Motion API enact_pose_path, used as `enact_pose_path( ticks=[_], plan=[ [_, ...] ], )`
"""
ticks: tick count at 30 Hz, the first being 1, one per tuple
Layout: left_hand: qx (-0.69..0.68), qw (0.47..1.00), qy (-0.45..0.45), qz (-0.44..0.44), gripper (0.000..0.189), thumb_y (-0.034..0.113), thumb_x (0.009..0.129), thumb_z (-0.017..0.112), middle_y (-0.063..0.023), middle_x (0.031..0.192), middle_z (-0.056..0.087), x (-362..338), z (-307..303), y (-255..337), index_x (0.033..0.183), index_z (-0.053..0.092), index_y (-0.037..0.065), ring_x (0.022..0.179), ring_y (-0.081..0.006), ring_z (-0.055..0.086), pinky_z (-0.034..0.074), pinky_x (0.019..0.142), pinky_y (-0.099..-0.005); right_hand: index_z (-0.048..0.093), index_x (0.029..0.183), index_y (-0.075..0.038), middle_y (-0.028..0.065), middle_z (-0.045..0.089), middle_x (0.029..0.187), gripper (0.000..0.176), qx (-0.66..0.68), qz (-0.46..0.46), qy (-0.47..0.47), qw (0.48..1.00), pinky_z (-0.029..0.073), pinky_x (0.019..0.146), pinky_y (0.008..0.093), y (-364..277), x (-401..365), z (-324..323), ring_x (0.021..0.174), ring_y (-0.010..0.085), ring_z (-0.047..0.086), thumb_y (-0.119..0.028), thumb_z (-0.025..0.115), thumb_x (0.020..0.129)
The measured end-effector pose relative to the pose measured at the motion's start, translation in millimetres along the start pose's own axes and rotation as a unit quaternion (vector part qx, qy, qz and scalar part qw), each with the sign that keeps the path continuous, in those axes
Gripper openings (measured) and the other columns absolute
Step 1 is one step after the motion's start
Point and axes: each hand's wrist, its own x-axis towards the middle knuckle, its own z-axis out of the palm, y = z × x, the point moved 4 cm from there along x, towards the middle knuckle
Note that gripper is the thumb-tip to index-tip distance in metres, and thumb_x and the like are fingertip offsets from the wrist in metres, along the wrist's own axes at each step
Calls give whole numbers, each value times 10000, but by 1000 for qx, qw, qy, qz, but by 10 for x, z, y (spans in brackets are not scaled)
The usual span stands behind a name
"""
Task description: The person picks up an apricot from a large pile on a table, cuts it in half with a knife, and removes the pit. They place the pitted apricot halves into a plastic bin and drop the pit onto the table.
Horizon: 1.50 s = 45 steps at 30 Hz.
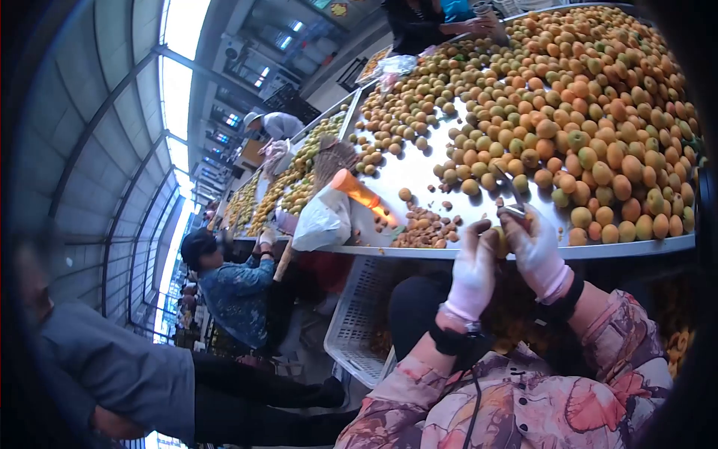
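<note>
My left hand (pixel 474 263), in a white glove, pinches a yellow-green apricot (pixel 500 242) near the table's front edge. Close beside it, my gloved right hand (pixel 538 251) is closed around a small knife (pixel 514 196), its blade pointing up and away over the tabletop. The fingers partly cover the apricot, so whether the blade touches it cannot be told. Just beyond my hands, a large heap of orange and green apricots (pixel 591 142) spreads over the metal table (pixel 404 176). Left of my hands lies a small pile of brown pits (pixel 428 229).
An orange tube-shaped object (pixel 363 196), a white plastic bag (pixel 323 219) and a straw broom (pixel 334 159) sit at the table's left. Below stands a white plastic crate (pixel 359 322). A seated person (pixel 235 288) works nearby; another person (pixel 123 367) stands at the left.
</note>
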Motion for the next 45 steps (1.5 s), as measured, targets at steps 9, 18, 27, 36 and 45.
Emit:
enact_pose_path(
  ticks=[9, 18, 27, 36, 45],
  plan=[
    [76, 996, 5, 36, 369, 274, 1087, 373, -267, 952, 622, 85, 127, -189, 1104, 568, -38, 929, -416, 609, 482, 817, -417, 557, 853, -15, 112, 539, 782, 95, -171, -177, -9, 969, 460, 642, 329, 2, -85, 16, 693, 235, 549, 6, 647, 874],
    [-119, 980, -82, -140, 352, 409, 1060, 366, 0, 836, 590, -2, 109, -280, 1081, 598, 145, 674, -108, 530, 421, 565, -279, 588, 797, -21, 158, 558, 792, 118, -266, -256, -90, 925, 470, 624, 408, -110, -167, 66, 695, 354, 569, -18, 703, 777],
    [-42, 954, -174, -241, 310, 384, 1018, 476, -37, 948, 660, 5, -5, -352, 1132, 608, 127, 844, -176, 643, 528, 729, -334, 613, 833, -82, 112, 594, 816, 222, -346, -287, -135, 883, 509, 616, 419, 17, -151, -3, 693, 323, 627, -249, 740, 760],
    [-128, 935, -184, -273, 320, 410, 920, 603, -55, 650, 560, 195, 41, -381, 960, 589, 93, 509, -202, 550, 436, 454, -275, 610, 789, -27, 102, 610, 665, 225, -33, 56, 33, 997, 469, 606, 345, 217, 118, -66, 608, 187, 576, -200, 680, 915],
    [-287, 891, -47, -349, 665, 728, 934, 448, -66, 678, 586, 135, 67, -351, 1060, 588, 90, 383, -116, 386, 280, 360, -206, 667, 976, -33, 191, 651, 773, 267, -215, 81, -45, 972, 501, 690, 403, 328, 445, -243, 764, 363, 650, -291, 607, 946]
  ],
)
